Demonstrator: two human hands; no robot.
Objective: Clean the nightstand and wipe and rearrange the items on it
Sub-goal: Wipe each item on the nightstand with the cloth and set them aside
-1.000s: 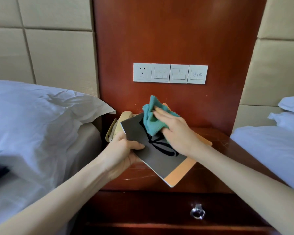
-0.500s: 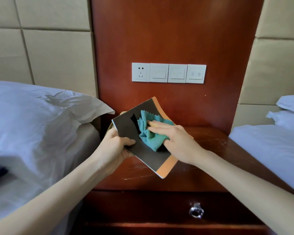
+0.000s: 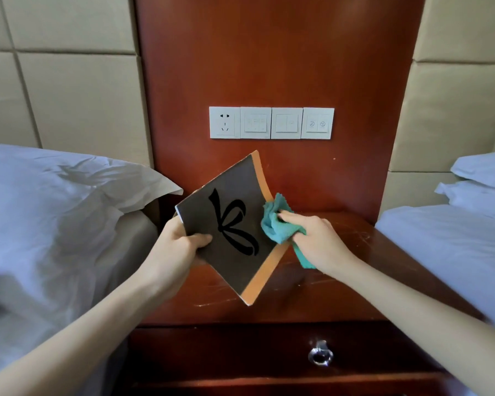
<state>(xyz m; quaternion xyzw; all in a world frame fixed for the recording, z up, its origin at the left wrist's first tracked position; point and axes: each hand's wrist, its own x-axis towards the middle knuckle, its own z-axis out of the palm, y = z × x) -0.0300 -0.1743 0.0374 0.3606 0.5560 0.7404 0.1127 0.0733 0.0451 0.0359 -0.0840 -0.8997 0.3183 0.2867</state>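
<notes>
While the left hand point(image 3: 180, 250) pinches the lower left corner of a thin grey booklet with an orange edge and black brush mark point(image 3: 235, 224), thumb on the cover, tilted above the scratched red-brown wooden nightstand point(image 3: 340, 290), the right hand point(image 3: 317, 241) curls its fingers around a crumpled teal cloth point(image 3: 277, 224) touching the booklet's right edge.

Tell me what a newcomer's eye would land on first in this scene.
First, the dark booklet with its bold black brush mark and orange edge, held up above the nightstand by the left hand. Next, the teal cloth bunched in the right hand at the booklet's right edge. Behind, white wall switches stand out on the red-brown panel.
</notes>
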